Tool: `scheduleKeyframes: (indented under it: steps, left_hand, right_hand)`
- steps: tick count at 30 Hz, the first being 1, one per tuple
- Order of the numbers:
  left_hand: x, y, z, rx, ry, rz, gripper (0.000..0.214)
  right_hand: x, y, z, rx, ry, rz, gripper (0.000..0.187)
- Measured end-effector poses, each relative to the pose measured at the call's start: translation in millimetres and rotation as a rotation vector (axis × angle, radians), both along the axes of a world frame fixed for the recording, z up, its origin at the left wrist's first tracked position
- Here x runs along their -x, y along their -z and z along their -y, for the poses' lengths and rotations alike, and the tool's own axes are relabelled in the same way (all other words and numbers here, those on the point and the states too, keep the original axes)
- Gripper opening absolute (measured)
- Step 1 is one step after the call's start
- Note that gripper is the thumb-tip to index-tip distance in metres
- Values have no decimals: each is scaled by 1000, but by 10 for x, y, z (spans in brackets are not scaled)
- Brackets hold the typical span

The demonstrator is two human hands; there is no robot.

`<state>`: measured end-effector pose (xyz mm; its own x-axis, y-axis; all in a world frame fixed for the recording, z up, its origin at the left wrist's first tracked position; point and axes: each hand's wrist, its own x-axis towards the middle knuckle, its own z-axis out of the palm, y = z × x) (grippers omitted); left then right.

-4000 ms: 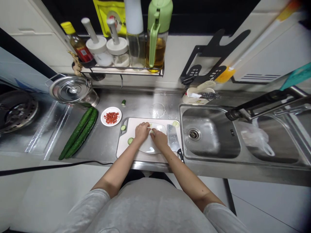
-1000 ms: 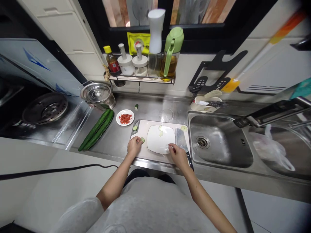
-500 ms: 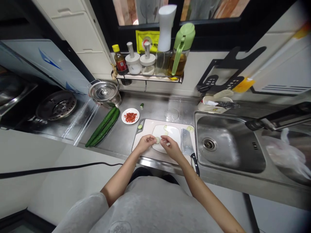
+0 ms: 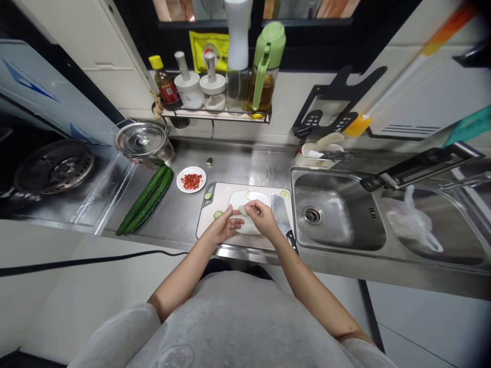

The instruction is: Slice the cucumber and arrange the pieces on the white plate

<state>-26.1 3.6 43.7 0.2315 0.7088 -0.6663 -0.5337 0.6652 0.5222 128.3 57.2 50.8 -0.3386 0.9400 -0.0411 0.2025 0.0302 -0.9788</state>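
My right hand pinches a thin, pale cucumber slice above a white square plate. Beside it, my left hand is open, its fingers spread and palm turned up, over the plate's left edge. Close to the left thumb is a green-rimmed cucumber piece. The plate rests on a pale cutting board, with more slices at its far side. To the plate's right lies a kitchen knife, black handle towards me. Cucumber slices sit at the board's far right corner.
Two whole cucumbers lie left of a small plate of chopped red pieces. A lidded steel pot stands behind them. The sink is on the right. A rack of bottles and jars hangs above the counter.
My left hand has opened and moved off the slice, which stays in my right hand. A cucumber piece now shows by the left thumb. The camera view has shifted.
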Motion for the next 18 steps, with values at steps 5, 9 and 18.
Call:
scheduleKeyframes:
  steps: [5, 9, 18]
  left_hand:
    - [-66, -71, -51, -69, 14, 11, 43]
    - [-83, -120, -52, -205, 38, -157, 36]
    - [-26, -177, -45, -316, 154, -159, 37]
  right_hand:
    - [-2, 14, -29, 44, -5, -62, 25]
    - [-6, 41, -39, 112, -14, -99, 30]
    - [-36, -134, -17, 268, -105, -131, 29]
